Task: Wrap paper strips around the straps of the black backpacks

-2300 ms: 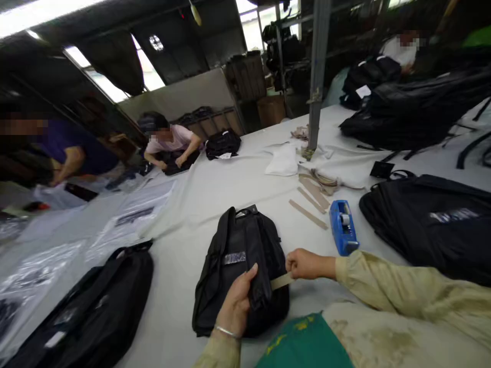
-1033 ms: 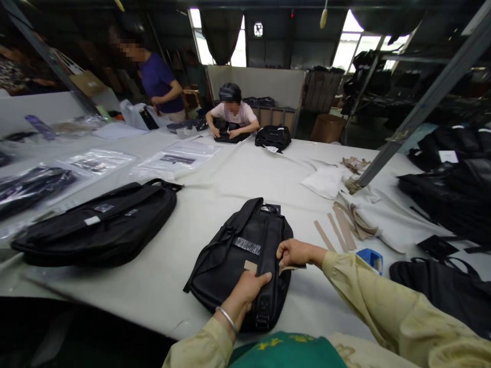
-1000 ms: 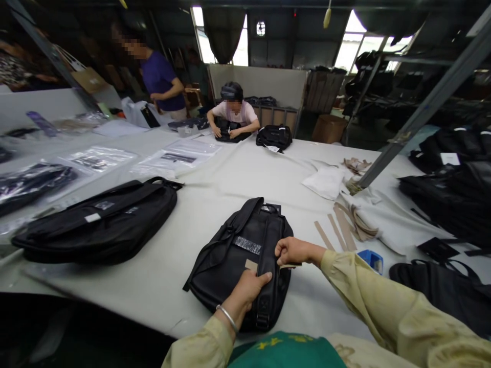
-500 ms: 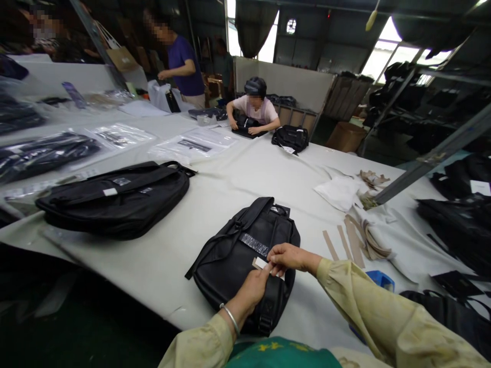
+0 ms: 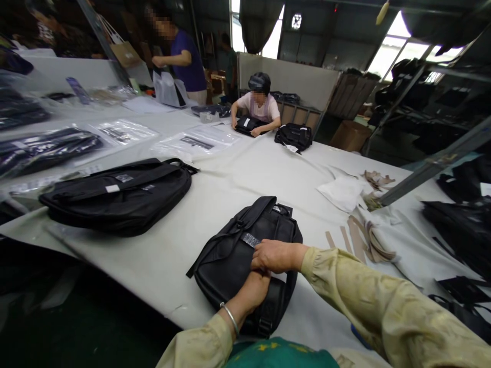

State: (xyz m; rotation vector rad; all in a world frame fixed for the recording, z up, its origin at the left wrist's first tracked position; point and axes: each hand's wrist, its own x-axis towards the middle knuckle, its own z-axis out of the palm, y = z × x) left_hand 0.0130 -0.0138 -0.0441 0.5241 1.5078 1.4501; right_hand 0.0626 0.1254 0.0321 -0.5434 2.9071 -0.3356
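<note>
A black backpack [image 5: 233, 255] lies flat on the white table [image 5: 245, 174] right in front of me. My right hand [image 5: 274, 255] rests palm down across its middle, fingers pressed flat on the fabric beside a small label [image 5: 250, 239]. My left hand [image 5: 251, 291] sits just under the right one on the same backpack; its fingers are hidden by the right hand. A metal bangle [image 5: 230, 318] circles my left wrist. The tan strip seen earlier is hidden under my hands.
A larger black bag [image 5: 115, 197] lies to the left. Tan paper strips [image 5: 356, 243] and white cloth [image 5: 341, 191] lie right. More black bags [image 5: 460, 225] pile at far right by a slanted metal post [image 5: 433, 163]. Two people [image 5: 259, 105] work at the far side among plastic-wrapped bags [image 5: 46, 148].
My view swung left. My right hand brought the tan strip from the bag's right side over its middle and now presses flat there; my left hand slid beneath it.
</note>
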